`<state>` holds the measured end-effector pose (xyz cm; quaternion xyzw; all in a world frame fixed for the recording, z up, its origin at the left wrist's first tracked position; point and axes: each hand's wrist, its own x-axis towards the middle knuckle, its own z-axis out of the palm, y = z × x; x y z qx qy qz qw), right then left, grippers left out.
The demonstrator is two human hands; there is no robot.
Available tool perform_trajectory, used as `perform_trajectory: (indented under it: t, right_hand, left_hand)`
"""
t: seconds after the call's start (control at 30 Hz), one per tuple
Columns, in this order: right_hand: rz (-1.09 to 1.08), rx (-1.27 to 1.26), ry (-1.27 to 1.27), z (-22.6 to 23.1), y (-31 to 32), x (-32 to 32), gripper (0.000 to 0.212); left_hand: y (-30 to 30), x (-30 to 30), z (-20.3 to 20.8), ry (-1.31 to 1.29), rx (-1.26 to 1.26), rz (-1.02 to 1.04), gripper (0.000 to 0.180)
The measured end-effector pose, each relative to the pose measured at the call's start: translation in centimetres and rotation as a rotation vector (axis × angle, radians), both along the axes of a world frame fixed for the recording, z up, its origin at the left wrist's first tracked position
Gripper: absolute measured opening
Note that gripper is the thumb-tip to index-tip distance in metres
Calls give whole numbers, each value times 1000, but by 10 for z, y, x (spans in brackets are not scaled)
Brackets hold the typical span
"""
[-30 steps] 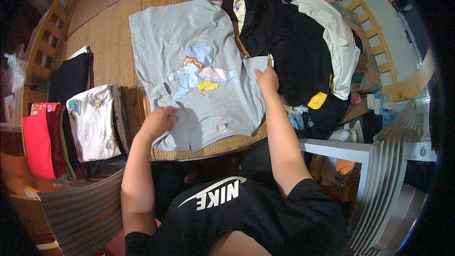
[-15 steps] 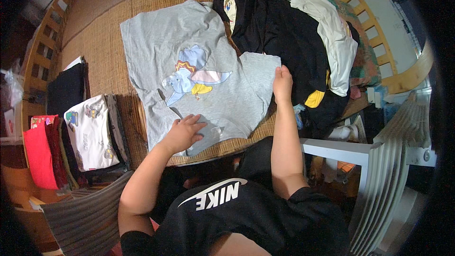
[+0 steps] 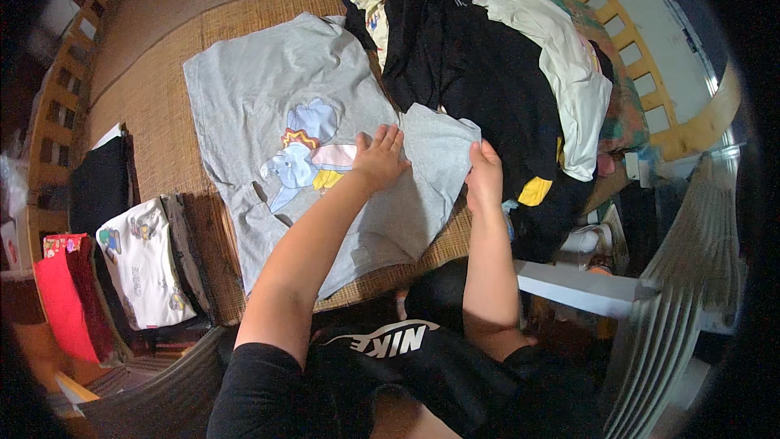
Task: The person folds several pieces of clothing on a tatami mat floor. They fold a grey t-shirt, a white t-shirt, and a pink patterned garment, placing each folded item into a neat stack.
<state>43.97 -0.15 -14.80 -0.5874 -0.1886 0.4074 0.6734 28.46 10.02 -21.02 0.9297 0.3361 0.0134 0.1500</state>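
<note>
A grey T-shirt (image 3: pixel 244 89) with a cartoon elephant print lies spread out on a woven straw mat (image 3: pixel 154 97). My left hand (image 3: pixel 380 161) rests flat on the shirt with its fingers stretched out, just right of the print and near the base of a sleeve. The end of that sleeve is pinched in my right hand (image 3: pixel 485 175), thumb on top, at the shirt's right side. Part of the print is covered by my left hand and forearm.
A heap of loose clothes stands at the back right, with a black garment (image 3: pixel 471 57) and a white garment (image 3: pixel 561 73). Folded clothes sit at the left, among them a white printed shirt (image 3: pixel 145 264) and a red garment (image 3: pixel 71 305). Wooden bed rails (image 3: pixel 630 41) border the mat.
My left hand has moved from the shirt's near edge up and right, to beside the print. My right hand keeps its pinch on the sleeve. The whole view has shifted slightly.
</note>
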Motion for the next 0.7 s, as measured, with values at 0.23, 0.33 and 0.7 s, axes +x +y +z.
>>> perform_trajectory:
  t: [0.23, 0.33, 0.7]
  right_hand:
    - [500, -177, -470, 14, 5, -48, 31]
    - [983, -379, -847, 26, -11, -69, 44]
    - [1044, -875, -1177, 9, -24, -56, 24]
  left_hand:
    - [21, -6, -28, -270, -196, -7, 49]
    - [42, -18, -22, -938, -897, 302, 29]
    - [58, 18, 7, -375, -326, 426, 48]
